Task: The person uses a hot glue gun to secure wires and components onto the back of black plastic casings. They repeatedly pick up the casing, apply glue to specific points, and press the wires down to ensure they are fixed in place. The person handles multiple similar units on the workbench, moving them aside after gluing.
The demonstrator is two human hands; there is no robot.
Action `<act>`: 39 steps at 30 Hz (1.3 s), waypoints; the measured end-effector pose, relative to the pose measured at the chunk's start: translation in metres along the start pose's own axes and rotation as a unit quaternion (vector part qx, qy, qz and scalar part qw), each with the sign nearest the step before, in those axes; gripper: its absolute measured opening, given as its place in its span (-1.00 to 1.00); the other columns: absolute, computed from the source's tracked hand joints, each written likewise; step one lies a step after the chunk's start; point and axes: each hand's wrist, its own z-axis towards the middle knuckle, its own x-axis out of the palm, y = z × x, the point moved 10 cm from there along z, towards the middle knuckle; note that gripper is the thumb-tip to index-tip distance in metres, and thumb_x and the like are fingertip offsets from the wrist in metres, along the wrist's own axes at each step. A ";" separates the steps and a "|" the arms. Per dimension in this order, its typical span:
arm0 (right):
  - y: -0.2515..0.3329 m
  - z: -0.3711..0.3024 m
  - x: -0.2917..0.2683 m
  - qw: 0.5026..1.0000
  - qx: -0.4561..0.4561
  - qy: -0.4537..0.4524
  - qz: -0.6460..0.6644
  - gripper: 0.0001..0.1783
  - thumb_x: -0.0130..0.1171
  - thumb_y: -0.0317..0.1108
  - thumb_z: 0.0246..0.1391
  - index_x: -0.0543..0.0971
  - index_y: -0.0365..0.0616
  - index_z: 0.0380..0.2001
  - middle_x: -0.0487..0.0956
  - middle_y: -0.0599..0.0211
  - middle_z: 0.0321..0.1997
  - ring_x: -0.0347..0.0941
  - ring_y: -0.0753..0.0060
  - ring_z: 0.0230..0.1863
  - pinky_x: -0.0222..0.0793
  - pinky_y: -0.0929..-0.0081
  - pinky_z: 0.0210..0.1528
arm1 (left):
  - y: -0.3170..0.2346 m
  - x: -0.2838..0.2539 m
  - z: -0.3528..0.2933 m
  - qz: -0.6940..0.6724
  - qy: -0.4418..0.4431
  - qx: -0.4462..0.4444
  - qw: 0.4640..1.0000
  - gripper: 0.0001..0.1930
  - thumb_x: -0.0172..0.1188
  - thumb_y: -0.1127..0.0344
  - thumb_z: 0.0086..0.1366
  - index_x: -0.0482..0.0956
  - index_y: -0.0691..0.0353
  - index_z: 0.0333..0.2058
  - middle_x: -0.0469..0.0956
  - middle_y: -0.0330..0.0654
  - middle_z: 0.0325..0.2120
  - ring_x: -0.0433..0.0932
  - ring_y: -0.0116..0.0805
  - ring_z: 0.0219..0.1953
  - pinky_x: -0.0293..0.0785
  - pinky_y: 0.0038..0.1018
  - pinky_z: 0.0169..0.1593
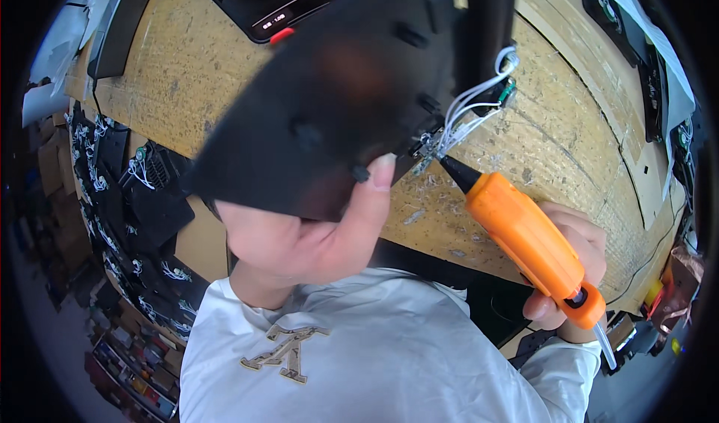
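My left hand grips the lower edge of a black plastic panel, thumb on its face and fingers behind it. Small pegs stand up from the panel, which is held tilted above the table. At its right edge sits a small circuit board with white wires looping up to a green-edged part. My right hand is closed round an orange hot glue gun. Its black nozzle points at the circuit board and meets or nearly meets it. A clear glue stick sticks out of the gun's back.
The worn wooden table carries scraps of glue. A dark screen device lies at the back, a black casing at the back left. Several wired black panels are stacked on the left. More black parts lie at the right.
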 end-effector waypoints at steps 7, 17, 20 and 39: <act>-0.004 -0.003 -0.003 0.998 -0.027 -0.036 0.042 -0.38 0.40 0.12 -0.20 0.52 -0.33 -0.45 0.52 0.22 -0.56 0.46 0.25 -0.60 0.38 0.47 -0.55 | 0.019 0.002 -0.005 -0.158 -0.012 -0.121 0.980 -0.87 0.22 0.61 0.05 0.53 0.44 -0.37 0.58 -0.11 -0.42 0.50 -0.49 -0.42 0.39 -0.63 -0.32; -0.003 -0.002 -0.001 0.999 -0.031 -0.008 0.028 -0.40 0.41 0.12 -0.22 0.52 -0.28 -0.51 0.50 0.27 -0.59 0.44 0.29 -0.65 0.35 0.49 -0.60 | 0.026 0.005 -0.013 -0.196 -0.019 -0.174 0.965 -0.83 0.21 0.59 0.09 0.50 0.47 -0.30 0.56 -0.14 -0.38 0.47 -0.53 -0.38 0.38 -0.64 -0.27; -0.004 0.001 0.000 0.999 -0.013 -0.009 0.033 -0.42 0.41 0.11 -0.22 0.52 -0.27 -0.53 0.50 0.28 -0.60 0.44 0.30 -0.65 0.33 0.50 -0.61 | 0.026 0.005 -0.012 -0.209 -0.020 -0.184 0.960 -0.83 0.20 0.59 0.10 0.50 0.47 -0.30 0.56 -0.14 -0.37 0.47 -0.53 -0.37 0.37 -0.64 -0.26; 0.015 0.001 0.003 0.996 -0.037 -0.034 -0.074 -0.66 0.42 -0.20 -0.29 0.53 -0.21 -0.54 0.46 0.32 -0.63 0.37 0.32 -0.69 0.26 0.47 -0.65 | 0.034 0.011 -0.015 -0.228 0.011 -0.212 0.950 -0.82 0.17 0.55 0.16 0.48 0.43 -0.24 0.55 -0.19 -0.35 0.47 -0.55 -0.34 0.36 -0.64 -0.23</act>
